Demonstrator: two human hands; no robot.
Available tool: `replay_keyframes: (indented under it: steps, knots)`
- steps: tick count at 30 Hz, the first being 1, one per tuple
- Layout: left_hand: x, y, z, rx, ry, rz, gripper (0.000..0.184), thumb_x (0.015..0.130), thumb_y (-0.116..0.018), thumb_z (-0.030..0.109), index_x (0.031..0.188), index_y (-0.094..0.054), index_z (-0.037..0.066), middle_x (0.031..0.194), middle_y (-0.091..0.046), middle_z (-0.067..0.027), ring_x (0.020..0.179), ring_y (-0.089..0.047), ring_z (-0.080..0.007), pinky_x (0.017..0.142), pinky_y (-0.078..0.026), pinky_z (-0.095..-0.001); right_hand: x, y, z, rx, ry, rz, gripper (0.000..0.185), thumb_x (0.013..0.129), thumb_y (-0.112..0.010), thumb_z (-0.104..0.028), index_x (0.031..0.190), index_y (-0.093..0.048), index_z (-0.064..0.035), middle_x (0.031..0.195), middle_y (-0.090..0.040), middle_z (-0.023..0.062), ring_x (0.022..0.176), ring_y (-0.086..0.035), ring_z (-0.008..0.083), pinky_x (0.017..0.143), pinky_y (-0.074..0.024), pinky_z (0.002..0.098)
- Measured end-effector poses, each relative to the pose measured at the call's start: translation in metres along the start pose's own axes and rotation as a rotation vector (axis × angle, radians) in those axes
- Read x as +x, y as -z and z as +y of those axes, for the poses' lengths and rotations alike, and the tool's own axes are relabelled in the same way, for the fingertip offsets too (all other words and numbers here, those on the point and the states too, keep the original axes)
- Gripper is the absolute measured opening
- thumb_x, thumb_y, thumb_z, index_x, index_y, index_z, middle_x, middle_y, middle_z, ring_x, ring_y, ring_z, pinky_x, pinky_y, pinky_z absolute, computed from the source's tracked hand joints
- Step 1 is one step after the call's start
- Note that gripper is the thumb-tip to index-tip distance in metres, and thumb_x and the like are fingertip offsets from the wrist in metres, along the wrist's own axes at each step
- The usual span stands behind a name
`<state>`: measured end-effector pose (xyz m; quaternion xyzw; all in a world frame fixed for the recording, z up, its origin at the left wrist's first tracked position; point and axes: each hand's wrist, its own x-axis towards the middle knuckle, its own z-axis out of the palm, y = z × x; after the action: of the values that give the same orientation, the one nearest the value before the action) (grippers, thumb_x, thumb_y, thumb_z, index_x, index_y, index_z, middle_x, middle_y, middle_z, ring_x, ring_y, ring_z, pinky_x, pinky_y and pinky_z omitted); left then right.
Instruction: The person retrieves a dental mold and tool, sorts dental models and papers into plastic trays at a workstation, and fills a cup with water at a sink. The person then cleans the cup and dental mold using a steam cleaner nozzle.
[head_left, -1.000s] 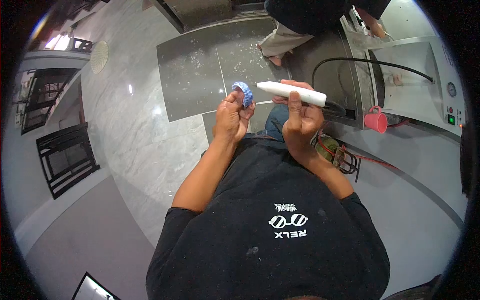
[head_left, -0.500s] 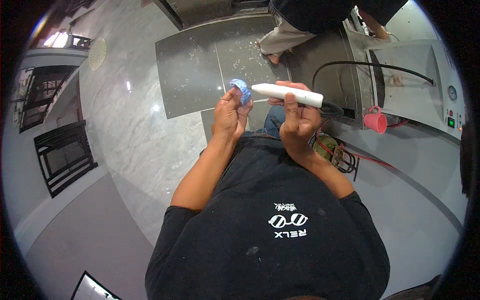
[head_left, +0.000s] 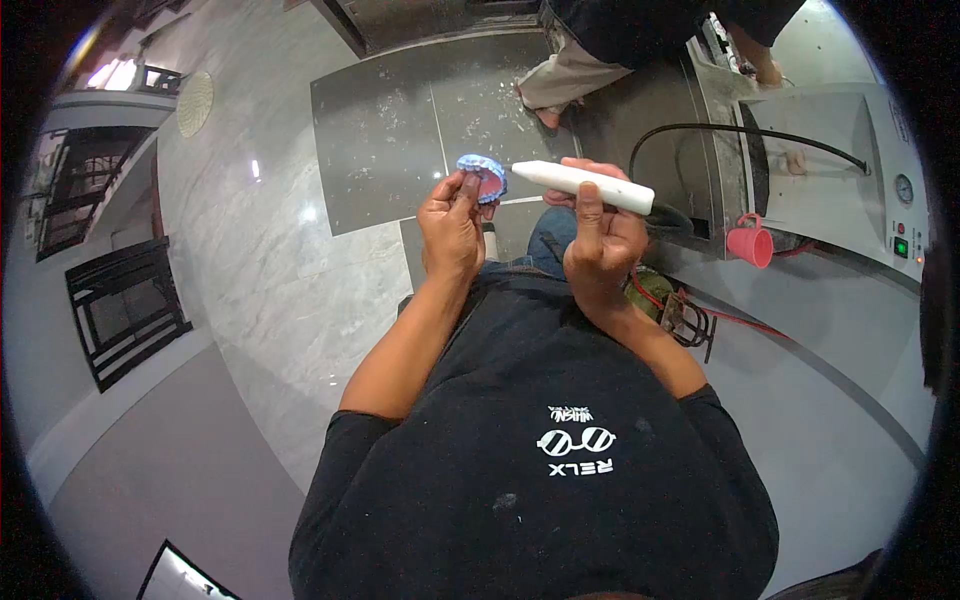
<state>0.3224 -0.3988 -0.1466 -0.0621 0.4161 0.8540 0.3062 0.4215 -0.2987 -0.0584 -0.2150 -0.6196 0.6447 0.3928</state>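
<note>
Between the thumb and fingers of my left hand [head_left: 453, 222] is a curved blue piece [head_left: 481, 163] with a pink inner side. My right hand [head_left: 604, 232] grips a thick white pen-shaped tool [head_left: 585, 184], its tapered tip pointing left at the blue piece. A small gap shows between tip and piece. A dark cord hangs behind the tool's rear end. Both hands are held up in front of my body, above the floor.
Another person [head_left: 640, 30] stands at the top, a hand near the worktop. At the right are a pale machine [head_left: 820, 165] with a black hose [head_left: 740, 127] and gauge, and a pink mug [head_left: 750, 242]. White bits lie on the dark floor tiles [head_left: 380, 130].
My left hand has turned the blue piece, so its pink inner side now shows more. The white tool moved slightly left, then back right.
</note>
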Motion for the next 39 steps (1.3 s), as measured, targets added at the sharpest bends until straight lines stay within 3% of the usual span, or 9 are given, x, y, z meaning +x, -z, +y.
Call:
replay_keyframes:
  steps: [2,11,20,23,26,28,32,35,39]
  knots:
    - [-0.001,-0.002,0.000,0.024,-0.027,-0.001,0.012,0.091,-0.063,0.008,0.100,-0.064,-0.001,0.085,-0.067,-0.0085,0.065,-0.061,-0.0153,0.054,-0.046,-0.0270,0.000,-0.002,0.000,0.045,-0.005,0.030,0.023,0.098,-0.052,-0.011,0.112,-0.051,0.0073,0.110,-0.061,0.0175,0.086,-0.064,0.0166,0.078,-0.0530,0.0269]
    - [-0.002,0.001,-0.005,0.047,-0.079,-0.046,0.013,0.091,-0.064,0.007,0.100,-0.065,-0.001,0.086,-0.067,-0.0080,0.067,-0.060,-0.0129,0.054,-0.045,-0.0267,0.002,-0.003,-0.002,0.034,-0.039,0.036,0.022,0.097,-0.053,-0.010,0.112,-0.052,0.0068,0.110,-0.061,0.0157,0.087,-0.063,0.0163,0.077,-0.0532,0.0265]
    - [-0.002,0.002,-0.003,0.027,0.021,-0.029,0.009,0.094,-0.059,0.008,0.098,-0.064,0.002,0.086,-0.065,-0.0051,0.070,-0.060,-0.0141,0.053,-0.044,-0.0262,0.008,0.001,-0.006,0.011,-0.032,0.096,0.023,0.098,-0.052,-0.013,0.108,-0.056,0.0080,0.105,-0.064,0.0152,0.081,-0.064,0.0155,0.075,-0.0525,0.0261]
    - [-0.002,-0.001,0.001,-0.010,0.130,-0.009,0.013,0.096,-0.052,0.009,0.106,-0.058,0.004,0.086,-0.060,-0.0043,0.071,-0.059,-0.0160,0.053,-0.043,-0.0267,0.011,0.002,-0.008,0.036,-0.029,0.147,0.024,0.099,-0.052,-0.014,0.106,-0.057,0.0081,0.102,-0.065,0.0147,0.079,-0.065,0.0152,0.074,-0.0519,0.0257]
    - [-0.006,-0.007,0.008,-0.087,0.240,-0.117,0.020,0.095,-0.046,0.007,0.115,-0.050,0.006,0.087,-0.055,-0.0055,0.070,-0.057,-0.0182,0.055,-0.043,-0.0296,0.009,0.008,-0.005,0.008,-0.020,0.123,0.024,0.098,-0.053,-0.014,0.107,-0.057,0.0077,0.103,-0.065,0.0148,0.079,-0.065,0.0155,0.074,-0.0523,0.0258]
    - [-0.001,0.002,-0.001,-0.089,0.248,-0.215,0.022,0.100,-0.043,0.013,0.121,-0.043,0.004,0.089,-0.053,-0.0086,0.077,-0.061,-0.0208,0.052,-0.047,-0.0288,0.007,0.010,-0.002,0.004,-0.023,0.125,0.024,0.098,-0.052,-0.014,0.107,-0.057,0.0075,0.103,-0.065,0.0148,0.079,-0.065,0.0155,0.074,-0.0526,0.0260]
    - [0.001,-0.003,-0.005,-0.265,0.276,-0.218,0.026,0.100,-0.044,0.012,0.124,-0.041,0.003,0.091,-0.054,-0.0108,0.076,-0.062,-0.0229,0.052,-0.049,-0.0303,0.010,0.014,0.002,0.008,-0.029,0.160,0.023,0.099,-0.052,-0.014,0.107,-0.057,0.0067,0.102,-0.065,0.0146,0.079,-0.065,0.0154,0.074,-0.0526,0.0260]
    - [-0.004,-0.014,0.001,-0.164,0.220,-0.182,0.034,0.098,-0.050,0.013,0.128,-0.039,0.001,0.100,-0.058,-0.0159,0.077,-0.063,-0.0244,0.055,-0.052,-0.0301,0.009,0.019,0.007,-0.025,-0.028,0.139,0.025,0.101,-0.047,-0.016,0.109,-0.054,0.0069,0.106,-0.064,0.0159,0.085,-0.065,0.0171,0.077,-0.0547,0.0271]
    - [-0.007,-0.018,-0.001,-0.025,0.213,-0.316,0.045,0.094,-0.059,0.019,0.126,-0.041,-0.006,0.110,-0.061,-0.0205,0.084,-0.065,-0.0220,0.067,-0.055,-0.0272,0.007,0.023,0.006,-0.081,-0.044,0.094,0.025,0.101,-0.047,-0.016,0.109,-0.055,0.0067,0.106,-0.064,0.0158,0.085,-0.065,0.0174,0.078,-0.0550,0.0280]
